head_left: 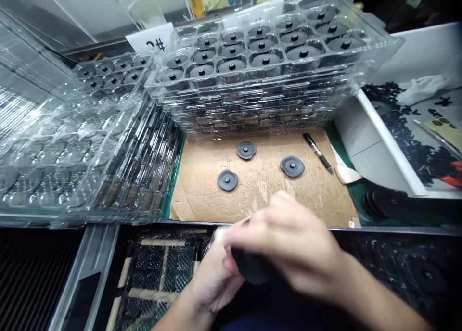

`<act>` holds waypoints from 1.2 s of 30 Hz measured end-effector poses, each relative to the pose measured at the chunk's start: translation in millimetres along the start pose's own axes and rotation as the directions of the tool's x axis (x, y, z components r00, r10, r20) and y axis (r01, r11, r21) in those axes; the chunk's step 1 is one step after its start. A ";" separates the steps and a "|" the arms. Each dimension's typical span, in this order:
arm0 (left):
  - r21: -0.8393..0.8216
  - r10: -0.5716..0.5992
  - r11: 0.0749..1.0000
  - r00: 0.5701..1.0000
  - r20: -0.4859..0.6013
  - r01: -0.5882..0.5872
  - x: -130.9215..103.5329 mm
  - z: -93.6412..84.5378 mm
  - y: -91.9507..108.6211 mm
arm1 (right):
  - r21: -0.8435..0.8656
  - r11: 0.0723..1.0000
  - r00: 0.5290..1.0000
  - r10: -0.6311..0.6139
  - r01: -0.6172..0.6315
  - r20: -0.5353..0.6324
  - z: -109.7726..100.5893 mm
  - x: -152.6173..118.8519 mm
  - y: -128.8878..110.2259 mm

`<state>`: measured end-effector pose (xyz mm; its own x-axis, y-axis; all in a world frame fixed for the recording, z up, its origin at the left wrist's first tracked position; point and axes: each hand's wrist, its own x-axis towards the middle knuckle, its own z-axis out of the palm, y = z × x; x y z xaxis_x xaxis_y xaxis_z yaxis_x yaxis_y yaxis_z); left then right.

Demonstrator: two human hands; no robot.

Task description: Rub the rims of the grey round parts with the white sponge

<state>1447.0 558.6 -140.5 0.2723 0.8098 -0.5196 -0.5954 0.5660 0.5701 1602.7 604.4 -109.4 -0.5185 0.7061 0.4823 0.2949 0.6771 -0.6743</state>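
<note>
Presently held just before the near edge of the cardboard [202, 201]: a dark disc [254, 271], rounded, tilted, blurred and partly hidden. Grasped by the left hand [216, 273]; overlapped by the blurred right hand [288, 244], impossible to tell whether clenched on it. Beyond, on the cardboard, three grey discs [227, 180] with small hubs. Farther back, stacked clear trays [260, 88] with knobbed discs [233, 65] in the top pockets. To the right, a white bin [368, 129] with small black parts [407, 138] inside.
</note>
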 end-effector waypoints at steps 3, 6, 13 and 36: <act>-0.123 -0.070 0.989 0.990 0.122 0.085 1.8 -0.2 2.3 | -0.005 0.889 0.878 0.452 -0.458 -0.161 3.6 -25.7 38.9; -0.222 -0.079 0.968 0.982 0.169 0.116 5.3 -4.6 3.9 | -0.041 0.772 0.767 0.622 -0.635 -0.159 23.0 -69.0 72.5; -0.209 -0.107 0.969 0.987 0.119 0.130 13.0 -4.1 -0.1 | -0.018 0.793 0.789 0.603 -0.609 -0.119 29.9 -73.2 55.4; -0.104 -0.070 0.992 0.995 0.072 0.077 8.2 -1.8 12.4 | -0.219 0.957 0.982 0.188 -0.189 -0.025 -5.7 -25.3 -11.7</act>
<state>1440.5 572.0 -138.8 0.3667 0.7773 -0.5112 -0.6478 0.6077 0.4594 1616.9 579.8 -110.5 -0.4334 0.8256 0.3613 0.5561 0.5605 -0.6137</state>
